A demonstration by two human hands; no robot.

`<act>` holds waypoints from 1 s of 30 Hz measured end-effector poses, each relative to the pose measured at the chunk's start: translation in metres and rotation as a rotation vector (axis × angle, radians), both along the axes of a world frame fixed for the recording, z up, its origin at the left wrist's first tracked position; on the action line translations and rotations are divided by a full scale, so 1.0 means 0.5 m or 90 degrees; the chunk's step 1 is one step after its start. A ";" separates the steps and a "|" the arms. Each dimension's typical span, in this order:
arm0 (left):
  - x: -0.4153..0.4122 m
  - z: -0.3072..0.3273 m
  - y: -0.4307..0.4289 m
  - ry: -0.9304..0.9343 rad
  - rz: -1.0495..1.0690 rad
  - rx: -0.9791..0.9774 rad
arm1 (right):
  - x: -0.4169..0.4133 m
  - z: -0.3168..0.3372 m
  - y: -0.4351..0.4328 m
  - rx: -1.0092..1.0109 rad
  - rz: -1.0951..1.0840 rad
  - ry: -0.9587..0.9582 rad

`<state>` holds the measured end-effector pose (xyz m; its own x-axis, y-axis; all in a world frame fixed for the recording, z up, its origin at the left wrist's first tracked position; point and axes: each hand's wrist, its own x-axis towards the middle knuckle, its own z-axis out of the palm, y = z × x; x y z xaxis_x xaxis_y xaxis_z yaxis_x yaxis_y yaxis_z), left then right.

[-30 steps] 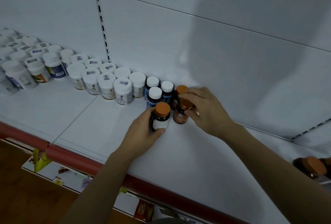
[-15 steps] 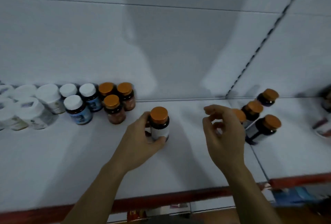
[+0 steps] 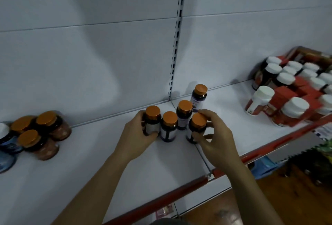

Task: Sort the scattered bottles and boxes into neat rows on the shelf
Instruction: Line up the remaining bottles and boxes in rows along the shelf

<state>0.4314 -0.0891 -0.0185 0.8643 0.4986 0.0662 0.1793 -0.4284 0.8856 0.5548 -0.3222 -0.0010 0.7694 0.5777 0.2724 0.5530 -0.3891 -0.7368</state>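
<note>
Several dark bottles with orange caps stand in a cluster at the middle of the white shelf (image 3: 89, 162). My left hand (image 3: 138, 138) grips the leftmost one (image 3: 153, 119), which has a white label. My right hand (image 3: 215, 142) curls round the front right bottle (image 3: 197, 126). Between them stand another orange-capped bottle (image 3: 168, 126) and one behind it (image 3: 184, 113). A fifth bottle (image 3: 199, 97) stands alone further back, near the rear wall.
At the left stand three brown orange-capped jars (image 3: 41, 135) and blue bottles (image 3: 7, 145). White-capped bottles (image 3: 258, 100) and red boxes (image 3: 283, 97) crowd the right end. A red rail (image 3: 179, 190) edges the shelf front. A slotted upright (image 3: 177, 45) runs up the back wall.
The view has swung right. My left hand carried its bottle over to the cluster on the right, and my right hand, empty before, now holds the front right bottle.
</note>
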 end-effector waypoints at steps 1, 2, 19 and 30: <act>0.005 -0.002 -0.002 -0.003 0.002 -0.007 | -0.003 -0.002 0.002 0.004 0.014 0.015; 0.010 -0.004 -0.005 -0.004 0.002 -0.011 | -0.006 -0.003 0.008 0.006 0.027 0.034; 0.017 0.082 -0.002 -0.026 0.043 0.119 | 0.074 0.020 -0.135 0.001 -0.214 0.045; 0.275 0.222 -0.224 -0.052 -0.048 0.381 | 0.353 0.112 -0.326 -0.065 -0.370 -0.178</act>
